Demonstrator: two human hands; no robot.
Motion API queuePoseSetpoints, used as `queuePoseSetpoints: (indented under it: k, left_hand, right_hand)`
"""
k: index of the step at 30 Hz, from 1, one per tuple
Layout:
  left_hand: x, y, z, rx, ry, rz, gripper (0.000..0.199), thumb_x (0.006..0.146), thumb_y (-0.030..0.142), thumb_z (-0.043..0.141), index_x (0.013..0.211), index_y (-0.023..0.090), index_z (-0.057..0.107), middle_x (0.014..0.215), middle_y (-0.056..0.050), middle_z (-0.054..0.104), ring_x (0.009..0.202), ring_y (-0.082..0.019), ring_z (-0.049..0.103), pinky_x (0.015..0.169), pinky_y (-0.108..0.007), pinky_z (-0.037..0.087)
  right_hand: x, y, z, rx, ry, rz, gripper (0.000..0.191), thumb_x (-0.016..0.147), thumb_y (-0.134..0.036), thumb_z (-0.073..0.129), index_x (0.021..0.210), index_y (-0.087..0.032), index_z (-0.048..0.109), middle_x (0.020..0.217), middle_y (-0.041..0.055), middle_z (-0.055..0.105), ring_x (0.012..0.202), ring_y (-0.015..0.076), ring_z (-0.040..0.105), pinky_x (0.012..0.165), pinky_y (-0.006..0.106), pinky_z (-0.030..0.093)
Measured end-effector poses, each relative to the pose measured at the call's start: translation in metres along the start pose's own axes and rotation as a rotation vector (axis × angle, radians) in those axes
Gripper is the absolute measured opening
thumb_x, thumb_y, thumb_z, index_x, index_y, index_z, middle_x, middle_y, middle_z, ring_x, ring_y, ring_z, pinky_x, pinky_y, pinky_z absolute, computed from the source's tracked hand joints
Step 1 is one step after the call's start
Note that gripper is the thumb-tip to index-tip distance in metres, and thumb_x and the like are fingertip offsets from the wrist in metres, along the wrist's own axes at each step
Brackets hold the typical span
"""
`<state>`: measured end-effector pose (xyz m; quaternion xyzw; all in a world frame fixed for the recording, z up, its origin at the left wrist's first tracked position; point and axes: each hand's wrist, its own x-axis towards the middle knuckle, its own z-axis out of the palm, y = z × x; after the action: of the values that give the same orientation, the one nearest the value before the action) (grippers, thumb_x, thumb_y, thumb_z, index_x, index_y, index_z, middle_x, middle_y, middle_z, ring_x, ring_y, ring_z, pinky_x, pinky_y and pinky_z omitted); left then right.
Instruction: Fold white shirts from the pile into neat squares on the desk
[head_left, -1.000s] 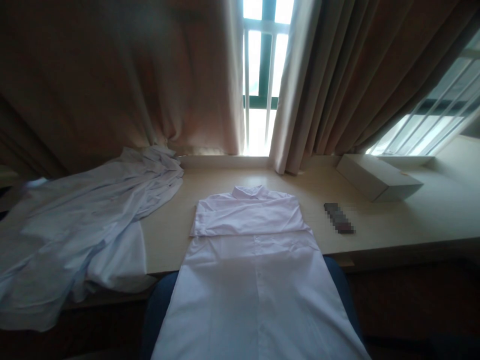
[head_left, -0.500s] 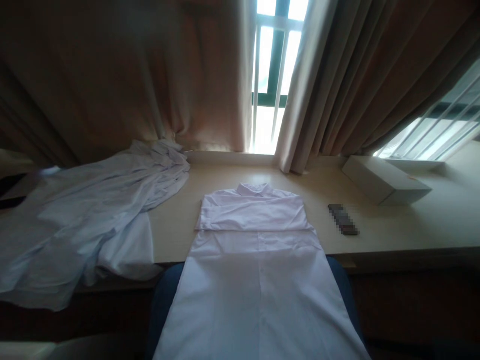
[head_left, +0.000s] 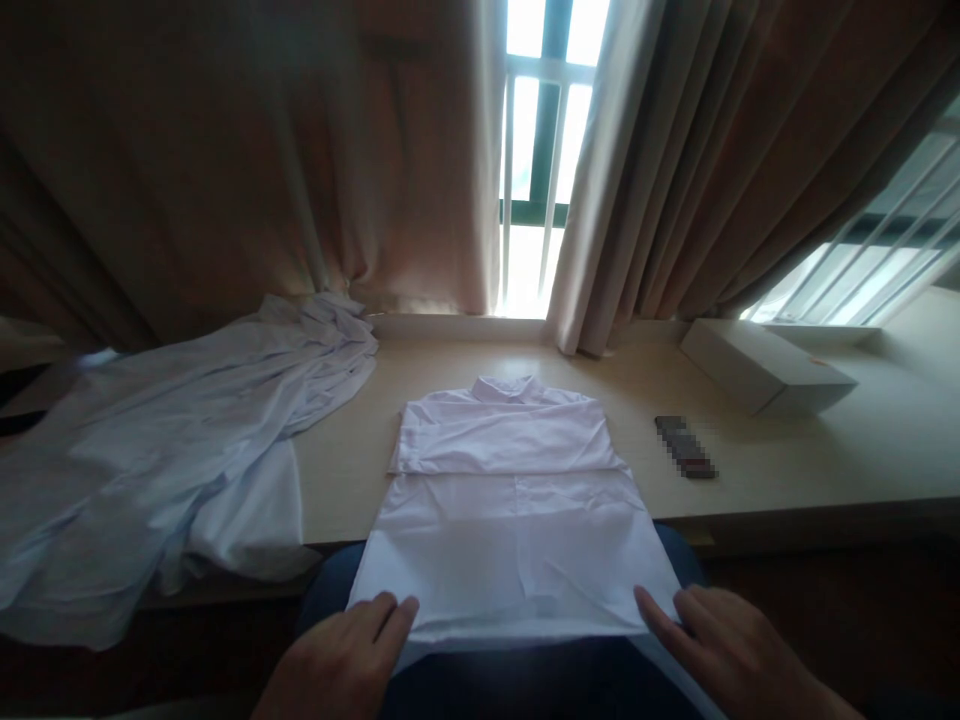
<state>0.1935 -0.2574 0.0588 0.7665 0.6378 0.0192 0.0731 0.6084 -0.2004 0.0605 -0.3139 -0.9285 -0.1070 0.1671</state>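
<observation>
White shirt (head_left: 480, 515) lies with its collar (head_left: 504, 389) end on the worktop (head_left: 772, 470), sleeves (head_left: 502, 440) folded across, body reaching past the near edge; left hand (head_left: 337, 655) and right hand (head_left: 735, 640) grasp it at opposite sides.

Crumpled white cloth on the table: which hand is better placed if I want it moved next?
Left hand, I'd judge: the crumpled white cloth lies nearer to it, while the right hand is across the spread shirt. Both hands hold that shirt, though.
</observation>
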Motion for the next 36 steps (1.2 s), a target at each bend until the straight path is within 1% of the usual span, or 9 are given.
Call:
queuePoseSetpoints:
  k: [4, 8, 12, 17, 21, 25, 29, 32, 36]
  left_hand:
    - [0.052, -0.013, -0.055, 0.034, -0.042, -0.031, 0.043, 0.080, 0.001, 0.035, 0.098, 0.021, 0.068, 0.091, -0.006, 0.068, 0.085, -0.017, 0.063, 0.075, -0.027, 0.042]
    - [0.108, -0.048, -0.087, 0.082, -0.063, -0.013, 0.031, 0.084, 0.010, 0.037, 0.086, 0.019, 0.067, 0.083, -0.007, 0.067, 0.079, -0.017, 0.062, 0.069, -0.026, 0.039]
    - [0.183, -0.085, -0.094, 0.207, -0.035, -0.074, 0.024, 0.079, 0.017, 0.044, 0.082, 0.020, 0.068, 0.079, -0.009, 0.068, 0.077, -0.021, 0.063, 0.067, -0.029, 0.040]
    - [0.283, -0.121, -0.096, 0.280, 0.069, -0.133, 0.026, 0.073, 0.017, 0.047, 0.084, 0.020, 0.070, 0.088, -0.013, 0.070, 0.087, -0.025, 0.064, 0.073, -0.032, 0.044]
    - [0.352, -0.148, -0.098, 0.271, 0.172, -0.235, 0.028, 0.070, 0.018, 0.051, 0.090, 0.021, 0.071, 0.092, -0.013, 0.071, 0.089, -0.028, 0.065, 0.075, -0.033, 0.044]
    - [0.407, -0.170, -0.077, 0.168, 0.293, -0.324, 0.032, 0.072, 0.022, 0.053, 0.099, 0.022, 0.070, 0.097, -0.011, 0.070, 0.097, -0.028, 0.063, 0.081, -0.034, 0.044]
    - [0.433, -0.180, -0.027, 0.064, 0.507, -0.414, 0.048, 0.078, 0.030, 0.054, 0.124, 0.017, 0.056, 0.120, -0.015, 0.060, 0.114, -0.029, 0.054, 0.089, -0.036, 0.043]
    - [0.420, -0.183, 0.013, -0.036, 0.522, -0.448, 0.054, 0.080, 0.035, 0.056, 0.129, 0.013, 0.049, 0.123, -0.016, 0.056, 0.117, -0.027, 0.051, 0.094, -0.035, 0.042]
    - [0.357, -0.188, 0.048, -0.066, 0.482, -0.389, 0.047, 0.080, 0.041, 0.057, 0.119, 0.015, 0.053, 0.117, -0.013, 0.058, 0.115, -0.026, 0.052, 0.096, -0.034, 0.041]
  right_hand:
    - [0.052, 0.052, -0.011, -0.204, -0.059, -0.119, 0.041, 0.092, -0.010, 0.043, 0.128, -0.024, 0.055, 0.070, 0.0015, 0.057, 0.060, 0.0118, 0.048, 0.055, 0.025, 0.034]
    - [0.104, 0.101, -0.012, -0.344, -0.107, -0.177, 0.040, 0.093, -0.009, 0.041, 0.127, -0.024, 0.056, 0.072, 0.0015, 0.057, 0.061, 0.0112, 0.047, 0.057, 0.025, 0.030]
    - [0.158, 0.150, 0.010, -0.424, -0.119, -0.247, 0.037, 0.093, -0.011, 0.043, 0.126, -0.024, 0.055, 0.075, 0.0019, 0.059, 0.060, 0.0106, 0.046, 0.056, 0.025, 0.027]
    - [0.238, 0.212, 0.051, -0.461, -0.103, -0.302, 0.037, 0.092, -0.011, 0.047, 0.126, -0.025, 0.054, 0.076, 0.0017, 0.062, 0.057, 0.0096, 0.044, 0.055, 0.025, 0.023]
    - [0.298, 0.258, 0.077, -0.461, -0.091, -0.287, 0.036, 0.095, -0.013, 0.042, 0.127, -0.026, 0.053, 0.080, 0.0025, 0.063, 0.062, 0.0108, 0.046, 0.058, 0.025, 0.025]
    - [0.338, 0.296, 0.117, -0.432, -0.088, -0.181, 0.036, 0.098, -0.016, 0.037, 0.128, -0.025, 0.054, 0.089, 0.0064, 0.064, 0.078, 0.0169, 0.052, 0.069, 0.029, 0.031]
    - [0.339, 0.307, 0.179, -0.325, -0.067, 0.168, 0.040, 0.094, -0.023, 0.048, 0.134, -0.023, 0.049, 0.110, 0.0122, 0.063, 0.100, 0.0253, 0.052, 0.084, 0.036, 0.034]
    - [0.306, 0.298, 0.212, -0.195, -0.032, 0.452, 0.046, 0.091, -0.030, 0.052, 0.136, -0.019, 0.046, 0.122, 0.0155, 0.058, 0.106, 0.0286, 0.052, 0.087, 0.038, 0.037]
    - [0.228, 0.280, 0.220, -0.040, -0.005, 0.588, 0.050, 0.092, -0.043, 0.048, 0.134, -0.016, 0.047, 0.125, 0.0155, 0.057, 0.111, 0.0294, 0.052, 0.093, 0.039, 0.039]
